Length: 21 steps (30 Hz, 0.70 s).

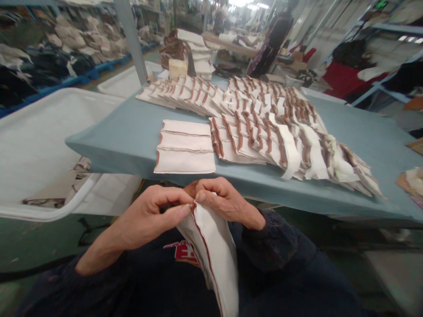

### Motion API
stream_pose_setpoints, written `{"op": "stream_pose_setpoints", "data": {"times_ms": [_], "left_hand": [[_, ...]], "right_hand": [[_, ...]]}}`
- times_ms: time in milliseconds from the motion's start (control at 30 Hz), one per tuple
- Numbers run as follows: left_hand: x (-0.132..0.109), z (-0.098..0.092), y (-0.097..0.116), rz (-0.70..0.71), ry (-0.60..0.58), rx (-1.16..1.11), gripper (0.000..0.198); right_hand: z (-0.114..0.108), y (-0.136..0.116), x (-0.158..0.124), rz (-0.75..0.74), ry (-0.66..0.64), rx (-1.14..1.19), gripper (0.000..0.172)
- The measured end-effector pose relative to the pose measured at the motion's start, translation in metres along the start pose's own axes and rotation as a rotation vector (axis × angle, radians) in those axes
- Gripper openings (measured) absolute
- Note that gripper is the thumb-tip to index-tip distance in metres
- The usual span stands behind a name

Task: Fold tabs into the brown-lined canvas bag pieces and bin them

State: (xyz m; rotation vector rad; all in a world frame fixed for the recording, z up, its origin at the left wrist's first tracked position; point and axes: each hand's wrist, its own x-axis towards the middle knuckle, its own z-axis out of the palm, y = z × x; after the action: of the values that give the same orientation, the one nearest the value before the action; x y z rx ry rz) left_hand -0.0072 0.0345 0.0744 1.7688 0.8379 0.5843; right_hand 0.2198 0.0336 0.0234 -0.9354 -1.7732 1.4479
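Observation:
Both hands meet at the top end of a white fabric piece (pixel 218 246) with a brown seam edge, which hangs down over my lap. My left hand (pixel 155 215) pinches the seam corner between thumb and fingers. Just beside it, my right hand (pixel 224 200) grips the same end, its fingers curled over the cloth. On the table edge ahead lies a flat white panel (pixel 187 141) with brown-edged seams. Right of that, rows of similar folded pieces (pixel 244 136) overlap one another, with several white strips (pixel 287 147) lying across them.
A blue-covered table (pixel 122 136) spans the front. White plastic bins (pixel 59 207) stand at its left, beside a grey post (pixel 130 39). Stacked cloth (pixel 200 53) sits at the table's back. A person (pixel 274 39) is at the far side, and shelving (pixel 390 26) rises at right.

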Motion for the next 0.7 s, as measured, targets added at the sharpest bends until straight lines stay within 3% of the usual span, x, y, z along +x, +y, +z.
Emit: {"op": "stream_pose_setpoints", "data": {"times_ms": [200,333,467,700], "left_hand": [[-0.003,0.001,0.004,0.079,0.037,0.056,0.027],[-0.005,0.001,0.004,0.097,0.052,0.085,0.03],[-0.008,0.002,0.003,0.091,0.08,0.102,0.03],[-0.011,0.003,0.0,0.033,0.097,0.075,0.03]], "right_hand": [[0.003,-0.018,-0.008,-0.104,0.08,-0.07,0.072],[0.007,-0.029,-0.013,-0.182,0.121,-0.244,0.047],[0.006,-0.032,-0.015,-0.154,0.076,-0.244,0.026],[0.002,-0.033,-0.012,-0.086,-0.036,-0.205,0.021]]}}
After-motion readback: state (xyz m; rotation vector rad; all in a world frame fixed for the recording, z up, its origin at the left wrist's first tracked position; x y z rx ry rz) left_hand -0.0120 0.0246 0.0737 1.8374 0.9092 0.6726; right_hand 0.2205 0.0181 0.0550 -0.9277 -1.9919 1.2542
